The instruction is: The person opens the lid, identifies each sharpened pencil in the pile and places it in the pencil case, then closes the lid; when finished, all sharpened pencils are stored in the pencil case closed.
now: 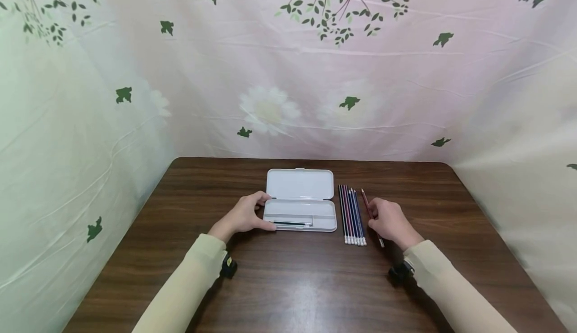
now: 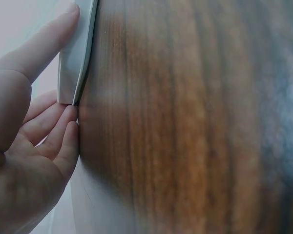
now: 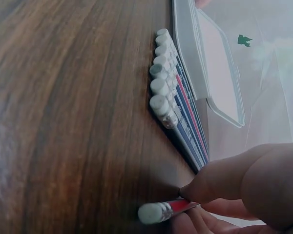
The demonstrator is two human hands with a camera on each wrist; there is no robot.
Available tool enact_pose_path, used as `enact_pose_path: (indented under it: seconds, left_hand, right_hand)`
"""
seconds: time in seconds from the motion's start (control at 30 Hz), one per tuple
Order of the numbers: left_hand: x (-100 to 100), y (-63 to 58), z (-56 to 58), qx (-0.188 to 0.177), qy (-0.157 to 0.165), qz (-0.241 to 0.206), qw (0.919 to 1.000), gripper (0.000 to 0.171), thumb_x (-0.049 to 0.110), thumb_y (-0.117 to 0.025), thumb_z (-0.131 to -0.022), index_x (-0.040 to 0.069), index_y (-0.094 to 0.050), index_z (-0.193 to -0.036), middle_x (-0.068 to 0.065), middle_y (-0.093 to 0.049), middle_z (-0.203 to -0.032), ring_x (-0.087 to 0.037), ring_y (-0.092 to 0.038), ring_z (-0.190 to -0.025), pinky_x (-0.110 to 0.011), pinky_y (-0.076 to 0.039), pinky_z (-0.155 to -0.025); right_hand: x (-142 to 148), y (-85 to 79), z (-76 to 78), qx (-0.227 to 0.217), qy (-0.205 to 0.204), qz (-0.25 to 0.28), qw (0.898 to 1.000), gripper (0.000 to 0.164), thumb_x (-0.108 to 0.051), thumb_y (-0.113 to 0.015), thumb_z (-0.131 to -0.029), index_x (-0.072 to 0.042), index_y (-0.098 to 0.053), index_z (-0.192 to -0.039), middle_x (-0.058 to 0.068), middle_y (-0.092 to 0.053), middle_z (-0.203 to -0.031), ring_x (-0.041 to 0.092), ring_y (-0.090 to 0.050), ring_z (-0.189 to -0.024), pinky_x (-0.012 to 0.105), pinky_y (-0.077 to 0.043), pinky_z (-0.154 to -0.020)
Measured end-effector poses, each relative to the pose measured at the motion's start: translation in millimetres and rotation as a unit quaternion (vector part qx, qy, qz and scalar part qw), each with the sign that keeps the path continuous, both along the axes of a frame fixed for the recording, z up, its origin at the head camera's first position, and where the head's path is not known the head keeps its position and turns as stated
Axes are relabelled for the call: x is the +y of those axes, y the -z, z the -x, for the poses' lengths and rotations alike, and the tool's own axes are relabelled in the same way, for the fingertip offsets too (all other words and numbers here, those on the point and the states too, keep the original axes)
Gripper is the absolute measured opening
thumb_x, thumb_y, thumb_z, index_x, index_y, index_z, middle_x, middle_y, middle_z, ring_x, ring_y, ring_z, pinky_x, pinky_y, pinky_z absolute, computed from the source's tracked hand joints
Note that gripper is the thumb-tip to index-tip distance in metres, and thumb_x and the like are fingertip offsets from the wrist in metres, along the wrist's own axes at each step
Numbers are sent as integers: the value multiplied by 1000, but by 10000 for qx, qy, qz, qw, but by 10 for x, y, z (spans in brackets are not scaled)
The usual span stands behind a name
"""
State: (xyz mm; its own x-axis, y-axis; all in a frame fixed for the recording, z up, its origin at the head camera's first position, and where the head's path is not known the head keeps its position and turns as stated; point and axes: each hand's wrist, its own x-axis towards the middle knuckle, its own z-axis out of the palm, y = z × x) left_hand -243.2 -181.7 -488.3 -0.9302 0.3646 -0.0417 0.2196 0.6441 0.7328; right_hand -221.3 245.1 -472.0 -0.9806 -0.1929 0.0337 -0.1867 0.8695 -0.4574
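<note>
A white pencil case (image 1: 324, 224) lies with its lid (image 1: 300, 184) folded back, and a dark pencil (image 1: 288, 223) is in its front compartment. At its left end is my left hand (image 1: 245, 214), thumb along the front edge and fingers at the side; the left wrist view shows fingertips against the case's end (image 2: 75, 63). My right hand (image 1: 391, 220) pinches a red pencil (image 1: 365, 202) between thumb and fingers. Its white eraser (image 3: 150, 213) points toward the near edge, close over the table.
Several pencils (image 1: 351, 215), dark blue and reddish, lie side by side between the case and my right hand, erasers nearest me. The brown wooden table (image 1: 288, 283) meets a cloth backdrop (image 1: 360, 72) printed with leaves and flowers.
</note>
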Motion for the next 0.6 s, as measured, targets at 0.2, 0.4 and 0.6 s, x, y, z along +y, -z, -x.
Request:
enact_pose_path:
  seconds: [0.2,0.4,0.6]
  left_hand:
    - [0,-5,0,-5,12,13,10000,85,40,-100,-69,11,-60,-138,-8,-63,-126,-26,-60,-120,-45,-51,-108]
    - [3,-11,-4,-19,12,27,10000,85,39,-101,-69,10,-60,-138,-8,-63,-126,-27,-60,-120,-46,-51,-108]
    - [6,-16,-10,-11,-2,65,10000,85,39,-100,-70,10,-59,-138,-9,-63,-127,-27,-60,-120,-46,-51,-107]
  right_hand:
    - [44,-32,-11,-245,167,-35,9996,34,-3,-77,-83,10,-67,-113,17,-72,-93,28,-67,-83,47,-59,-74]
    - [98,-77,-27,-199,312,-42,9993,32,-6,-77,-86,9,-69,-112,17,-72,-95,27,-64,-81,44,-58,-72]
    - [86,-140,-29,-87,324,-18,9994,28,-8,-75,-89,5,-71,-113,18,-72,-98,28,-63,-83,47,-58,-76]
